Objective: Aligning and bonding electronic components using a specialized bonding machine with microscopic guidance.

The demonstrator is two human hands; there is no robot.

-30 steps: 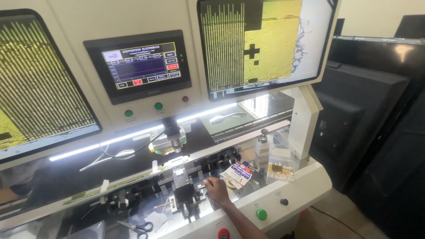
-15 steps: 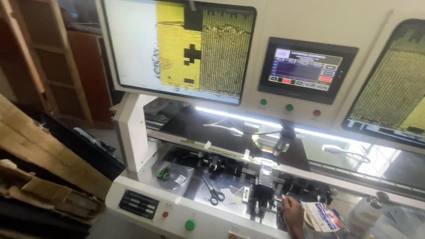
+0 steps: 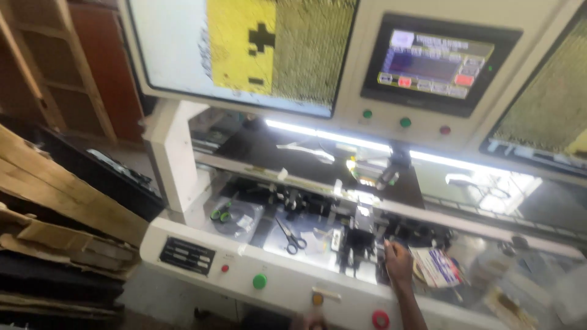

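Note:
My right hand (image 3: 397, 264) reaches up from the bottom edge and rests its fingertips against the right side of a black clamp fixture (image 3: 358, 241) at the middle of the machine bed. Whether the fingers grip anything is blurred. A printed card packet (image 3: 437, 267) lies just right of that hand. A blurred sliver of what may be my left hand (image 3: 309, 321) shows at the bottom edge, below a yellow button (image 3: 317, 299). Black-handled scissors (image 3: 292, 238) lie on the shiny bed left of the fixture.
A plastic bag with a green-handled tool (image 3: 229, 215) sits at the bed's left. The front panel (image 3: 183, 244) carries a green button (image 3: 260, 281) and a red button (image 3: 380, 319). Above are a large monitor (image 3: 263, 49) and a touch screen (image 3: 437, 64). Cardboard sheets (image 3: 55, 201) lean at left.
The view has swung from the machine's right side to its left and moved closer. My right hand stays at the black fixture, next to the card packet.

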